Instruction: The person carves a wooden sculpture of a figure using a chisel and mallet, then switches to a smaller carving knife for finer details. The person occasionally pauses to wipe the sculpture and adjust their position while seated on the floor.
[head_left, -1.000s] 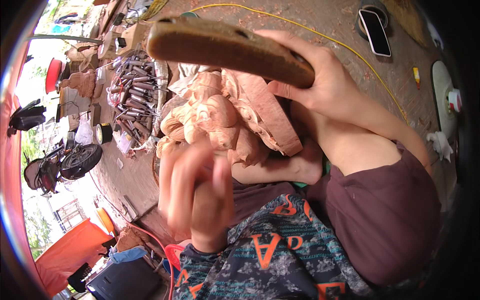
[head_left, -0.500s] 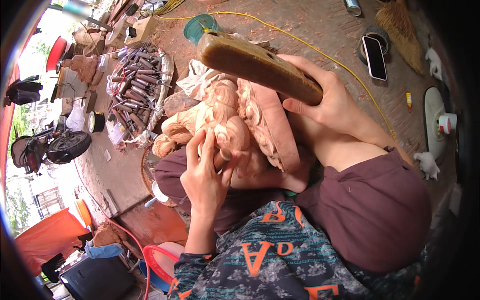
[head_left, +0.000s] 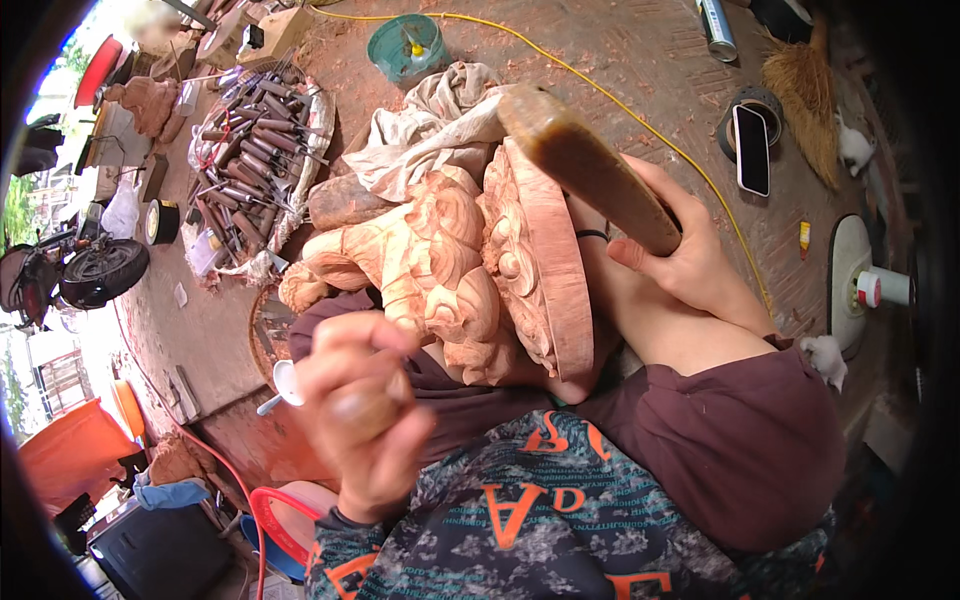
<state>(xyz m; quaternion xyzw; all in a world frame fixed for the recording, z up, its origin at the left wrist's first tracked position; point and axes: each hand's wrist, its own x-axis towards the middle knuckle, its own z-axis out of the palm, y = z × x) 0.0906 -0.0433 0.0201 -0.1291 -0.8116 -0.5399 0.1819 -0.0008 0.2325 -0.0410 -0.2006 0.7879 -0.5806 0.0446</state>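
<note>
A carved wooden figure (head_left: 430,260) on a round carved base (head_left: 550,270) lies on its side across my lap and legs. My right hand (head_left: 690,245) is closed round the narrow end of a wooden mallet (head_left: 590,165), whose thick end is raised over the base. Nearer to me and left of the carving, my left hand (head_left: 360,410) is smeared by motion. Its fingers are wrapped round a wooden-handled chisel (head_left: 365,412); only the butt of the handle shows and the blade is hidden. The left hand is apart from the carving.
A basket (head_left: 325,110) of several wooden-handled carving tools (head_left: 255,165) stands at the left. Beyond the carving are a crumpled cloth (head_left: 430,140) and a green bucket (head_left: 405,50). A yellow cord (head_left: 600,90) crosses the floor; a phone (head_left: 751,150) lies at the right.
My left hand has drawn back from the carving toward me and to the left, with the chisel in it. The mallet has moved right and slightly nearer with my right hand.
</note>
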